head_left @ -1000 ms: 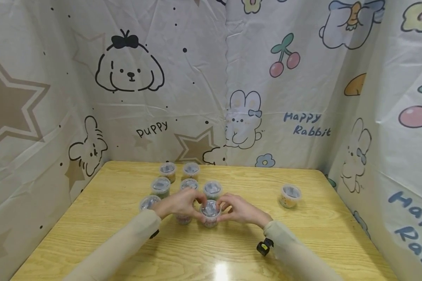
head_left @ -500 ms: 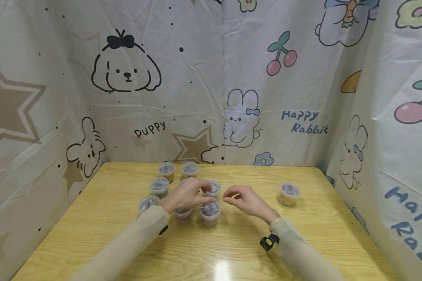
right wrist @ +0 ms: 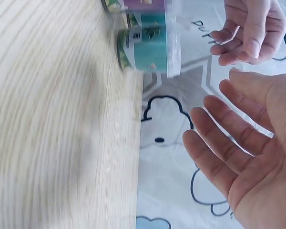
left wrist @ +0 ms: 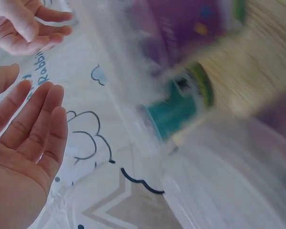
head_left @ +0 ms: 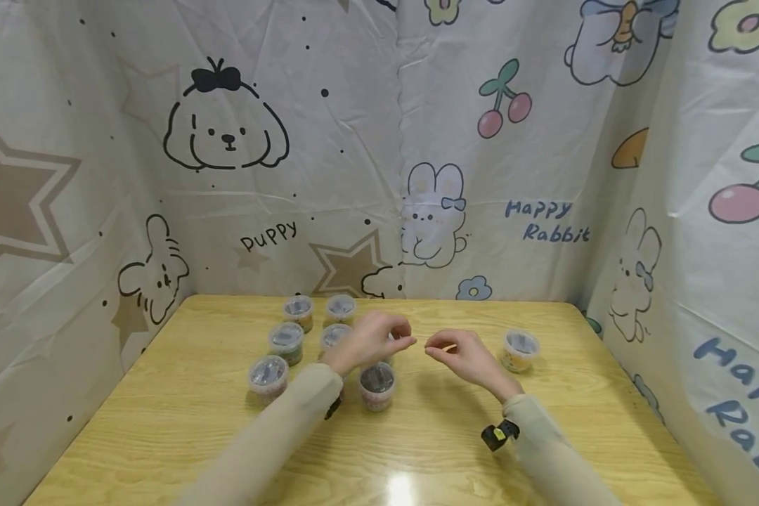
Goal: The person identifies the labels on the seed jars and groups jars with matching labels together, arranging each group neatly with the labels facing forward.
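Observation:
Both hands are raised over the table, holding nothing. My left hand [head_left: 373,341] hovers above the tubs at centre, fingers loosely bent, partly hiding a tub behind it. To its right, my right hand [head_left: 471,358] hangs in the air, between the group and a lone yellowish lidded tub [head_left: 519,351]. A clear-lidded tub with a pinkish label [head_left: 377,388] stands just in front of the left hand. In the left wrist view a purple-labelled tub [left wrist: 186,33] is blurred near the camera. The right wrist view has a teal-labelled tub [right wrist: 150,50] apart from my fingers.
More lidded tubs stand at left: a reddish one [head_left: 268,378], a green one [head_left: 287,342], and two at the back, one [head_left: 299,313] beside another [head_left: 341,309]. The wooden table [head_left: 183,436] ends against a printed cloth backdrop [head_left: 354,176].
Both hands have let go of the front middle tub, risen, and moved to the right. That tub stays standing where it was released. The head view has shifted slightly.

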